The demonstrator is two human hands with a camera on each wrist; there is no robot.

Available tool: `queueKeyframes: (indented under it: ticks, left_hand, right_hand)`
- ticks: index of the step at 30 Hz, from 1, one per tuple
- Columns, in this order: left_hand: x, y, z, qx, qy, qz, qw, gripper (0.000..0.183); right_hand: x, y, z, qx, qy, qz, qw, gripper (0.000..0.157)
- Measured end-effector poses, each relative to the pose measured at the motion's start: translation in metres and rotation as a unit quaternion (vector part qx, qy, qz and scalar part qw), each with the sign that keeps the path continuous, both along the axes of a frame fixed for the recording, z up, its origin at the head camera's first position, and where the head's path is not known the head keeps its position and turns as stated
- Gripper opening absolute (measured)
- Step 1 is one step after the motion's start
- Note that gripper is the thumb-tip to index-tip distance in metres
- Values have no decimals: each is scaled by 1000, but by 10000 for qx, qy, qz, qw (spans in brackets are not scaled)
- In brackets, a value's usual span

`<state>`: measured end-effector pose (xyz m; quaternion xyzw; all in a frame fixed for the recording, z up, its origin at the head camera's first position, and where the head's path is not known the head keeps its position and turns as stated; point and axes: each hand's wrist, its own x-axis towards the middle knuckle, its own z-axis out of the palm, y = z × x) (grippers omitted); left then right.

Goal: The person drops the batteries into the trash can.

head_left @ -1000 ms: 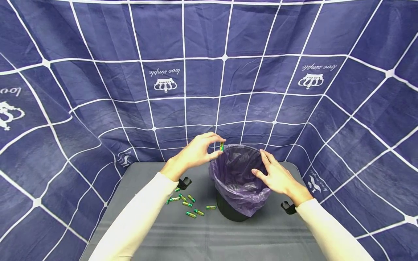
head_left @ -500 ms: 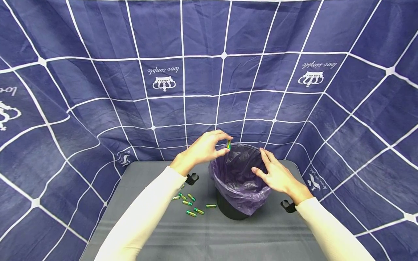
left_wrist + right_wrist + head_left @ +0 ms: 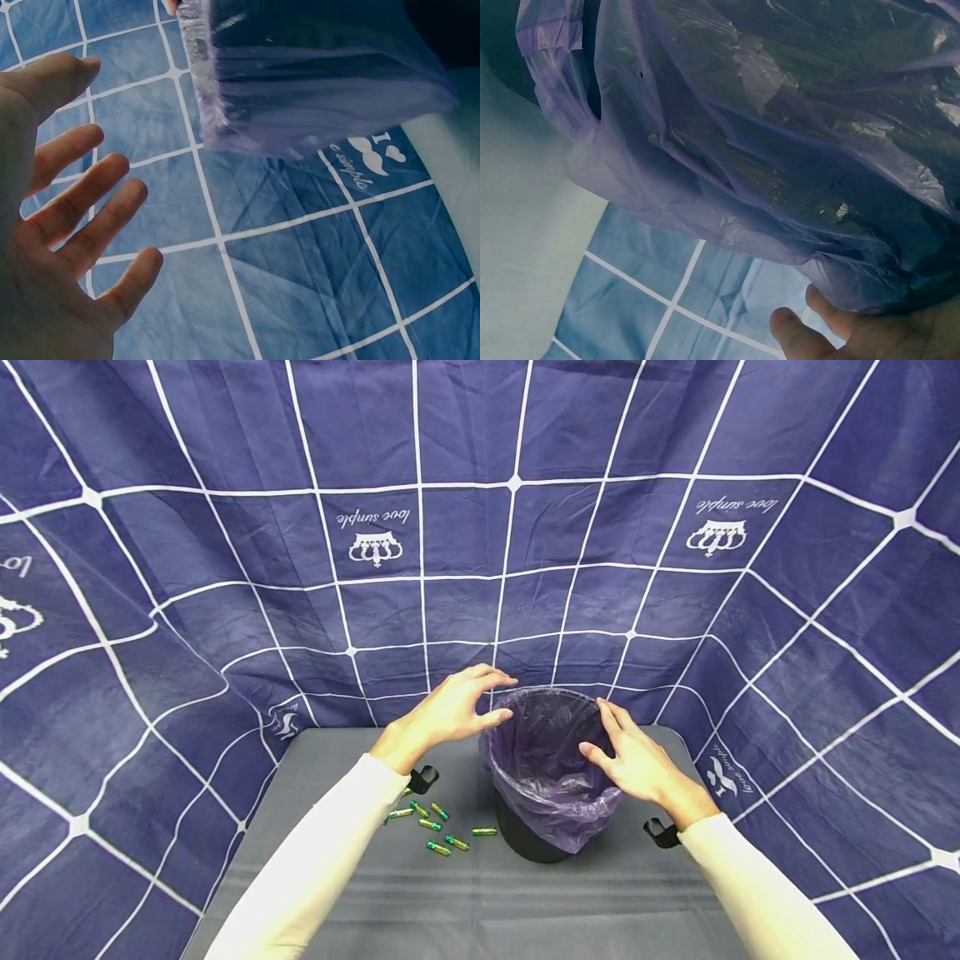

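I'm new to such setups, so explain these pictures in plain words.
No machine here: a person works bare-handed. The wide picture comes from a camera worn on the head, the close ones from a camera on each wrist. On the gray table are a black bin lined with a purple bag and, beside it, green batteries. The left hand is empty, thumb and fingers apart, by the bin's left edge. The right hand is at its right edge; no battery shows there.

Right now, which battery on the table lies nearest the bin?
The battery farthest right in the head view, lying crosswise just left of the black bin; the other visible batteries lie farther left.
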<state>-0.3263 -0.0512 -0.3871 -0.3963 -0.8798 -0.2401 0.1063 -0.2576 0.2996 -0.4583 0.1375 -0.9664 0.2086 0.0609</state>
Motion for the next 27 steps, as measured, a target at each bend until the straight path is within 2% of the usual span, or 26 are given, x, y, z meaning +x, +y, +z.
queueKeyframes:
  ticks: [6,14,21,27]
  left_hand:
    - [3,-15,-10,110,1,89,9999,50]
    - [5,-38,-29,240,-152,256,9993,51]
    - [5,-57,-46,488,-112,281,9984,47]
    - [9,-76,-66,612,-287,487,9965,45]
  right_hand:
    - [1,0,0,-21,-3,-18,10000,93]
    - [0,0,0,-33,12,2,10000,93]
    - [0,-2,1,-53,20,7,10000,93]
    - [1,-3,2,-49,68,11,10000,93]
